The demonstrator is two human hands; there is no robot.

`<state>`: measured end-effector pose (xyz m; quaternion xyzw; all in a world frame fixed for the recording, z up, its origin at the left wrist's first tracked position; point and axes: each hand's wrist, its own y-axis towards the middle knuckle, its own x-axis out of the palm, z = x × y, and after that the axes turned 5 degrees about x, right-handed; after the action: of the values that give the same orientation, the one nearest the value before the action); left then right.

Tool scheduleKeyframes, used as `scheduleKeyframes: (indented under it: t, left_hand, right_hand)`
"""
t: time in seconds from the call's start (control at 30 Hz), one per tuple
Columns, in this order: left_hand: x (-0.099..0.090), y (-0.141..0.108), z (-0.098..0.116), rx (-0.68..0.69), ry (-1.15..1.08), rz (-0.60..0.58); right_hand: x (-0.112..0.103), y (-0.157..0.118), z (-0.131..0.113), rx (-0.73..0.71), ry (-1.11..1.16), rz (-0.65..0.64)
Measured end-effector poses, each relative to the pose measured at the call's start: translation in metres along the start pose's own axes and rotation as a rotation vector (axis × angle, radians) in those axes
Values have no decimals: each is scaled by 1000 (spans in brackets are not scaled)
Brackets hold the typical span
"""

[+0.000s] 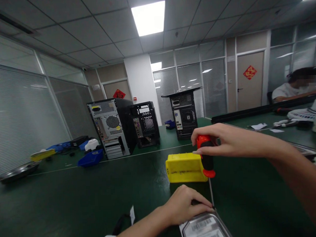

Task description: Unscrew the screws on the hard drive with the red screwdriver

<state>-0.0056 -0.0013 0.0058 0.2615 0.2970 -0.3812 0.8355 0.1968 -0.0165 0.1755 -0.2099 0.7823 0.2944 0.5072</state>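
- Red and black, the screwdriver [207, 159] stands nearly upright, its handle up and its metal shaft running down to the far edge of the hard drive [205, 229].
- The right hand [222, 141] grasps the top of that handle, thumb and fingers closed around it from the side.
- The left hand [184, 206] lies at the drive's far end, thumb and forefinger drawn together beside the screwdriver's tip; whether they pinch something small cannot be told.
- The hard drive is at the near edge of the view, label side up and partly cut off by the frame, over the dark green table [139, 183].
- Just beyond the hands, a yellow plastic bin [185, 168] lies tipped, its open side toward the wearer, partly behind the screwdriver.
- Farther back stand three computer cases: a tower with a silver rear panel [113, 121], an open black chassis [148, 123] just beside it, and a black tower [186, 117] with a flat panel across its top.
- To the left of them sit a blue plastic bin [90, 158], a yellow tray [42, 155] and a shallow metal dish [18, 172].
- A person in a white top [291, 89] is at the far right.
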Motion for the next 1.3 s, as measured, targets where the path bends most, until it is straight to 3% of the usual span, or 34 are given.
scheduleKeyframes:
  t: [0.33,0.53,0.77,1.13,1.3]
  left_hand:
    - [8,0,-11,-146,-169,50]
    - [5,0,-9,-190,-223,28]
    - [1,-1,-9,-205,-264,-6]
    - [-8,-5,-10,-184,-321,-78]
    - [-9,-6,-7,-199,-337,-94]
  right_hand:
    - [-8,-11,3,-58,53,-31]
    - [-3,-4,0,18,25,3]
    - [0,-3,3,35,37,39]
    - [-6,-9,-6,-84,214,-96]
    - [-4,-7,-4,-60,152,-34]
